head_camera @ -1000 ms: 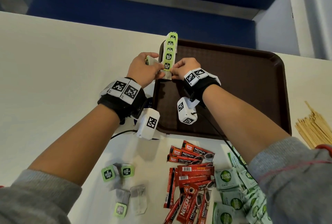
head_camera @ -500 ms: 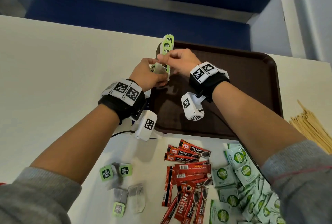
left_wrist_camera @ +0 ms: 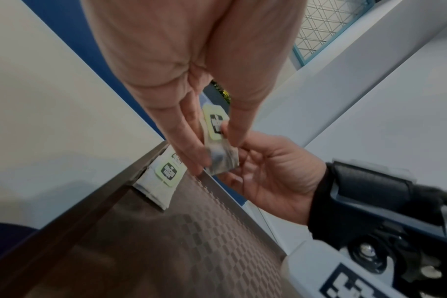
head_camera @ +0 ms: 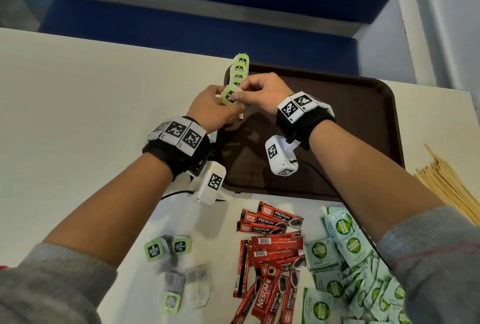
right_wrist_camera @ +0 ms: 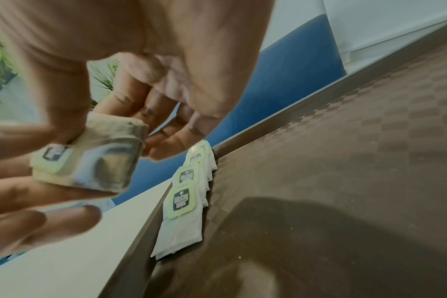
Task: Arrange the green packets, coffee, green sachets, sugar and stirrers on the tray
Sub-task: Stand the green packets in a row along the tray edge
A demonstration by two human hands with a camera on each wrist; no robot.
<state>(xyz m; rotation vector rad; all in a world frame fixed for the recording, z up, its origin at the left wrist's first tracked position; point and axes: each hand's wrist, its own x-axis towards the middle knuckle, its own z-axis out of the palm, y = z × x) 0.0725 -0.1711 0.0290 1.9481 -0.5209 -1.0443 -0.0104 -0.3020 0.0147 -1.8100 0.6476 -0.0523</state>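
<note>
A brown tray (head_camera: 363,121) lies on the white table. A row of several green-tagged tea bags (head_camera: 240,69) runs along its left edge; it also shows in the right wrist view as the tea bag row (right_wrist_camera: 184,197) and in the left wrist view (left_wrist_camera: 166,173). Just above the near end of the row, my left hand (head_camera: 228,103) and right hand (head_camera: 242,95) together pinch one folded tea bag (head_camera: 230,95) with a green tag. My left thumb and fingers clamp this tea bag (left_wrist_camera: 217,141); my right thumb presses on the same tea bag (right_wrist_camera: 89,161).
In front of the tray lie loose green-tagged tea bags (head_camera: 168,248), a pile of red coffee sticks (head_camera: 270,258) and a heap of green sugar sachets (head_camera: 345,271). Wooden stirrers (head_camera: 449,183) lie at the right. Most of the tray floor (right_wrist_camera: 345,161) is bare.
My right hand left the near end of the row and came onto the tea bag in my left hand. Both hands now hold it slightly higher, with its tag turned up.
</note>
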